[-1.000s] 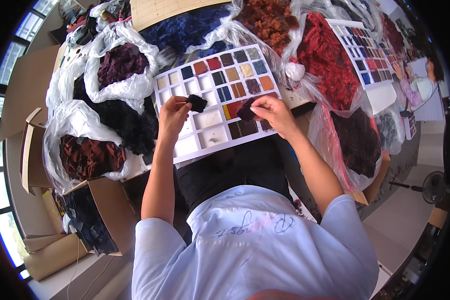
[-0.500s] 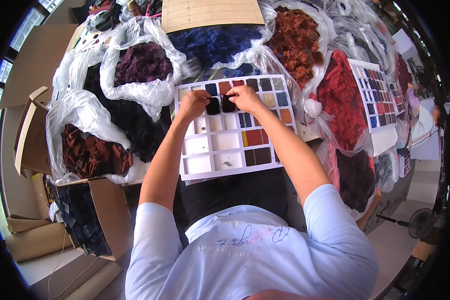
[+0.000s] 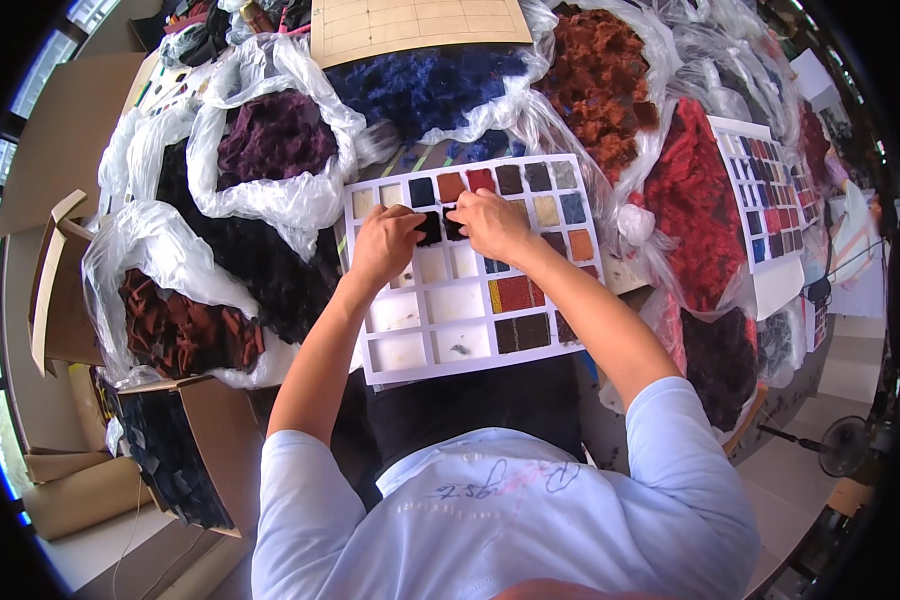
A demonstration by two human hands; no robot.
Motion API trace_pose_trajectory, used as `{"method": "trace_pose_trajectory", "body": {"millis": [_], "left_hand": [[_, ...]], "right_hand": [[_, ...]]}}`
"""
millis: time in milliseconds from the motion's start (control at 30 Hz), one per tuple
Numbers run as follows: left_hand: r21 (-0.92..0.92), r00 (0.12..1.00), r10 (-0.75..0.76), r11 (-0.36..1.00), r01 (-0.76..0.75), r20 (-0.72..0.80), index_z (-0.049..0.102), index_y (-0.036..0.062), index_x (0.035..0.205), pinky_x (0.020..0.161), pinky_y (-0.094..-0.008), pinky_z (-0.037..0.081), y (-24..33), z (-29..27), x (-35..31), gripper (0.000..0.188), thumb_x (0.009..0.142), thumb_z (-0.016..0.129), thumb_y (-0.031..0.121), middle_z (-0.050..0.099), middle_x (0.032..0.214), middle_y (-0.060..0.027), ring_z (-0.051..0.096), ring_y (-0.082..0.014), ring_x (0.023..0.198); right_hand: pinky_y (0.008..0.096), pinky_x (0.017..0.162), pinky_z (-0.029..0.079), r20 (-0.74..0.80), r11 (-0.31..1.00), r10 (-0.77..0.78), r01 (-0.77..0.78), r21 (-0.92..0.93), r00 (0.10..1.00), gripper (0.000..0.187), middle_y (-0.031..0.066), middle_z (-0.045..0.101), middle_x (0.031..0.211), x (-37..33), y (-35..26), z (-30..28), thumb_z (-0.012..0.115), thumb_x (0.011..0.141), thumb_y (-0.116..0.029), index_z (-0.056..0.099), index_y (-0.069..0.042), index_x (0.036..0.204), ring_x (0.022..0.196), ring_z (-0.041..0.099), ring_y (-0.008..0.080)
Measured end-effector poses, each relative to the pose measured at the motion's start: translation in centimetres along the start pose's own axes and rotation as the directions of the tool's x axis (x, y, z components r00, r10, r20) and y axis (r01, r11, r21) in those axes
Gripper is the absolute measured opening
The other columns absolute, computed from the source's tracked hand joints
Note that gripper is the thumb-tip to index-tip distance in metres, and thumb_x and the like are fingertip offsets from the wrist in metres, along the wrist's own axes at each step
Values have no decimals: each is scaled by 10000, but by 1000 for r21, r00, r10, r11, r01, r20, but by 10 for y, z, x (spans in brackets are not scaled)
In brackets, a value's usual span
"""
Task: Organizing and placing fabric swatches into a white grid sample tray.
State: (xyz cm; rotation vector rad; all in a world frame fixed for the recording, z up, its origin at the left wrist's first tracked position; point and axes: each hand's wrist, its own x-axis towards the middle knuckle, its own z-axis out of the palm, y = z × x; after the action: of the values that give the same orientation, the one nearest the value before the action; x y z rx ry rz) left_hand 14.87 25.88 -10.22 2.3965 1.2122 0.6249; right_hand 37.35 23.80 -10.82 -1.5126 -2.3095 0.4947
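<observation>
A white sample board (image 3: 398, 376) divided into framed compartments leans before my body. Its upper and right compartments hold colored fuzzy swatches, among them a red swatch (image 3: 480, 181); several lower-left ones show bare white. My left hand (image 3: 386, 243) is closed, its fingertips at the edge of a black swatch (image 3: 429, 229) in the second row. Beside that, my right hand (image 3: 494, 227) has its bent fingers on a very dark swatch (image 3: 454, 224), which they partly cover. Whether either swatch is fully seated in its compartment I cannot tell.
Plastic bags of fuzzy pieces surround the board: purple (image 3: 276, 138), blue (image 3: 425, 92), rust (image 3: 600, 90), red (image 3: 685, 210) and brown (image 3: 185, 325). A second swatch board (image 3: 767, 195) stands at the right. An open carton (image 3: 215, 440) of dark pieces sits lower left.
My left hand has turned flatter and lower over the black swatch. My right fingers have come down onto the dark swatch, covering more of it. The board sits slightly lower in view.
</observation>
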Motion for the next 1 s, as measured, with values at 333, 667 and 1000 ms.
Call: {"method": "trace_pose_trajectory", "body": {"millis": [333,667,1000], "left_hand": [[187,966,133,967,-176,220,774,124,898,892,-381,444,4,-14,17,108,805,723,146,706,919,-13,591,-260,975],[32,982,-117,993,113,149,756,111,984,745,-426,549,-26,-27,123,184,861,674,221,704,886,-185,691,-377,863],[-3,952,-301,954,301,-59,737,114,1098,869,-454,545,-58,40,223,282,886,658,283,719,976,-219,691,-409,946]], "right_hand": [[436,853,467,-32,993,-102,100,-69,994,148,99,595,970,-4,-14,3,599,868,-122,730,-58,890,967,570,308],[424,829,526,-207,925,96,-11,379,974,225,139,703,1009,-22,11,-25,671,894,-154,720,-21,1069,945,668,325],[317,752,541,-414,796,580,-380,471,702,246,163,746,975,-27,143,-112,682,930,-184,719,-1,1091,860,725,215]]}}
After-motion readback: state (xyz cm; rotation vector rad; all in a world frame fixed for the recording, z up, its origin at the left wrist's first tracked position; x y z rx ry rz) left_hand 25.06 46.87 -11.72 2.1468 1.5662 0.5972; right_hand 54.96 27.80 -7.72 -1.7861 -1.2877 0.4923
